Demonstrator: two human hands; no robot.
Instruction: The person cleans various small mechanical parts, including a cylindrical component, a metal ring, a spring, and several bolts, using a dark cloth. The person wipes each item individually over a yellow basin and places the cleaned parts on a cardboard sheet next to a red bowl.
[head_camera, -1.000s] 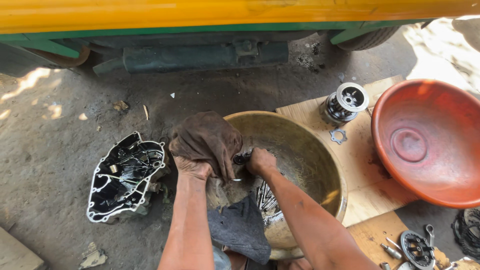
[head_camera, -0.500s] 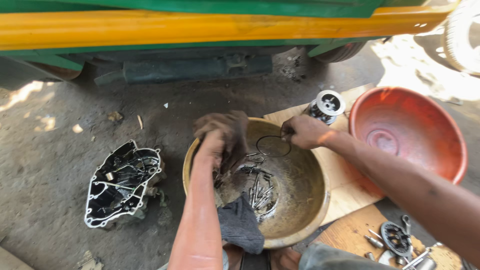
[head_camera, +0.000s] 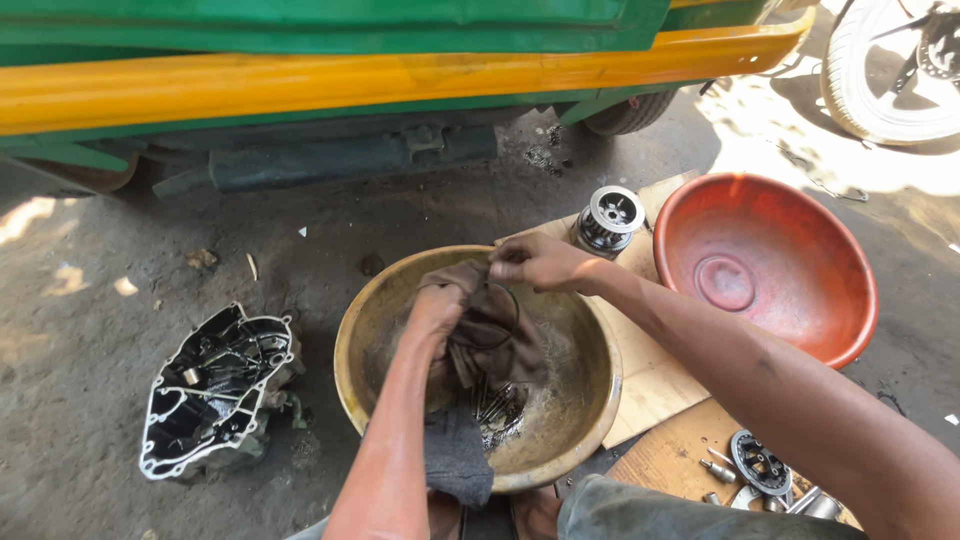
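Since the earlier frames your right hand has come back from the far rim of the brass bowl toward its middle, and the view has lifted to show more of the green and yellow vehicle. That puts both hands on the brown rag again, so the wiping carries on over the bowl. Your left hand is bunched shut in the rag from below, forearm running straight up from the near rim. Your right hand pinches the rag's top edge, together with a thin wire ring (hard to tell which it grips tighter). Small metal parts lie wet in the bowl's bottom. An engine cover sits on the ground to the left, a red basin on boards to the right.
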